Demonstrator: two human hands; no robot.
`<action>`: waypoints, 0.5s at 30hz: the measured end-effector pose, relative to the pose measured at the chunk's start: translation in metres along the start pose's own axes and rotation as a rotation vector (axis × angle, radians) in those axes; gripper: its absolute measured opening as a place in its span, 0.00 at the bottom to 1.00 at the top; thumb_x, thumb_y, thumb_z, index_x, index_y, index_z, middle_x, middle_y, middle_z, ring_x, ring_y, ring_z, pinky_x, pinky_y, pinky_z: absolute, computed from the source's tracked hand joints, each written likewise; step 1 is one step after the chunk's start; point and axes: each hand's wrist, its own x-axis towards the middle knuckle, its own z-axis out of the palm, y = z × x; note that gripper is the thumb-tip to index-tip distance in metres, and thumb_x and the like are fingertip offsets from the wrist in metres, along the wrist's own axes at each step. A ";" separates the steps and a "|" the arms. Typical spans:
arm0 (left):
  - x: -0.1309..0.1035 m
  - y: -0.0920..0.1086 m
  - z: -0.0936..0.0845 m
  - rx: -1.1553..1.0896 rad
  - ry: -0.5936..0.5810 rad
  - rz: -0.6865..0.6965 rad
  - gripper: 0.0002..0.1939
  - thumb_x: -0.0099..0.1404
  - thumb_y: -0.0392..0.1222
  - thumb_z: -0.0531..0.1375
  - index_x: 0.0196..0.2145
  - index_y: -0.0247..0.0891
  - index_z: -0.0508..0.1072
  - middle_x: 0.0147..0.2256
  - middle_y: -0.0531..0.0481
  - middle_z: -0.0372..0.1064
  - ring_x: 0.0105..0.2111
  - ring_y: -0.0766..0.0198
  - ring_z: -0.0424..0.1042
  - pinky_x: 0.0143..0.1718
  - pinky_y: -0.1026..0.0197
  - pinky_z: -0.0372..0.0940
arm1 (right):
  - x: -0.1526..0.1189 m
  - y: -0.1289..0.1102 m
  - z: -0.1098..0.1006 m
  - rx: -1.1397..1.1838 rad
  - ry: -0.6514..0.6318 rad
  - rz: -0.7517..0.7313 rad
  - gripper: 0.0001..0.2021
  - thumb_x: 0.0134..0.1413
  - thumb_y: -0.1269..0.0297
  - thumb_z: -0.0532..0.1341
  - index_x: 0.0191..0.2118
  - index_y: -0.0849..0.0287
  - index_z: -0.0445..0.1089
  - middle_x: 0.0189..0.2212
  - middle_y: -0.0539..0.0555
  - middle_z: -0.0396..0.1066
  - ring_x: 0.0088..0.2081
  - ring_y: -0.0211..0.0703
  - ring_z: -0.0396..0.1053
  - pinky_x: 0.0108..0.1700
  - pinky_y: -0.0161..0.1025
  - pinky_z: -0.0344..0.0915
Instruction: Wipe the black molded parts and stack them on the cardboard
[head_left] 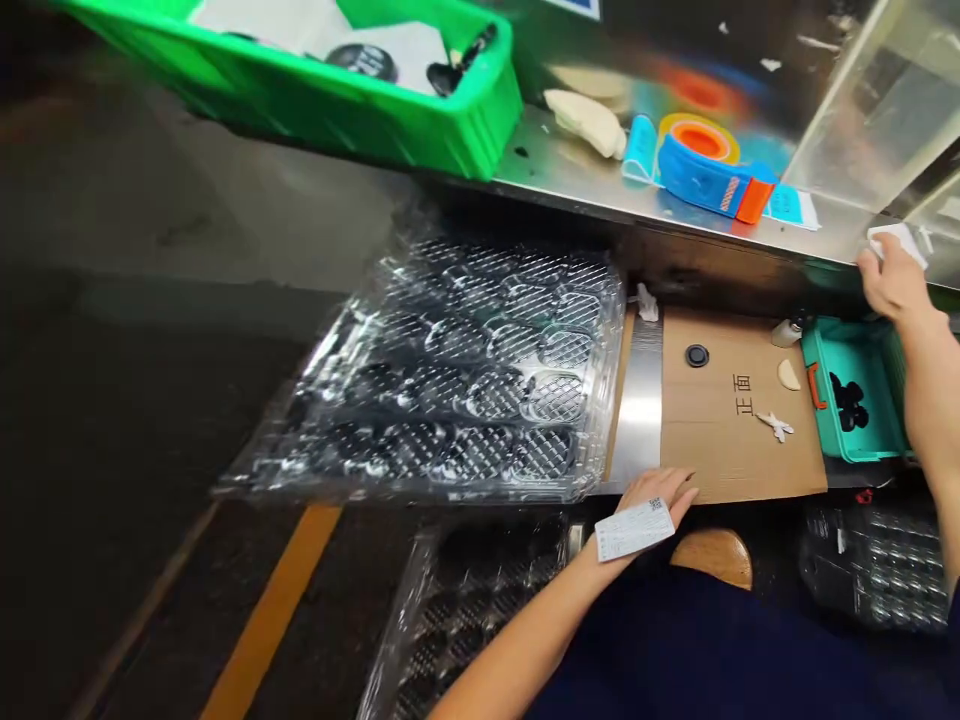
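Observation:
My left hand (658, 492) rests at the front edge of the bench, by the corner of a brown cardboard sheet (712, 450), fingers apart. A white printed label (634, 529) lies across its wrist. At the far right, my right hand (892, 272) holds a white piece (898, 243) at the shelf edge. On the cardboard are a round black part (697, 356), a white crumpled piece (775, 427), a cream half-round piece (788, 375) and a small white bottle (786, 333). A teal bin (862, 340) with black parts stands beside it.
Stacked clear plastic trays (480, 390) cover the bench's left part; more trays (465, 610) sit below. The metal shelf (555, 185) bears a green bin (420, 125), a blue tape dispenser (701, 185) and a cream piece (589, 122). A wooden stool (712, 557) is under the front edge.

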 end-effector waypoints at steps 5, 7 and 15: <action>0.023 -0.007 -0.012 0.054 0.024 0.007 0.19 0.74 0.48 0.56 0.58 0.40 0.74 0.52 0.41 0.78 0.52 0.49 0.77 0.60 0.46 0.66 | -0.060 -0.077 -0.030 0.088 0.283 -0.063 0.34 0.71 0.48 0.54 0.70 0.72 0.58 0.71 0.82 0.49 0.72 0.65 0.53 0.62 0.64 0.53; 0.035 -0.005 -0.009 0.036 0.020 0.033 0.20 0.74 0.48 0.56 0.58 0.40 0.74 0.53 0.40 0.78 0.52 0.49 0.76 0.59 0.46 0.66 | -0.129 -0.136 -0.043 0.211 0.170 -0.389 0.29 0.71 0.52 0.57 0.69 0.64 0.61 0.69 0.74 0.59 0.70 0.62 0.57 0.66 0.66 0.53; 0.061 0.016 0.011 0.017 -0.081 0.067 0.13 0.69 0.47 0.61 0.43 0.36 0.80 0.40 0.38 0.80 0.40 0.46 0.78 0.46 0.49 0.70 | -0.315 -0.235 -0.012 0.462 -0.249 -0.633 0.39 0.57 0.36 0.66 0.69 0.49 0.65 0.70 0.62 0.61 0.74 0.71 0.48 0.70 0.77 0.44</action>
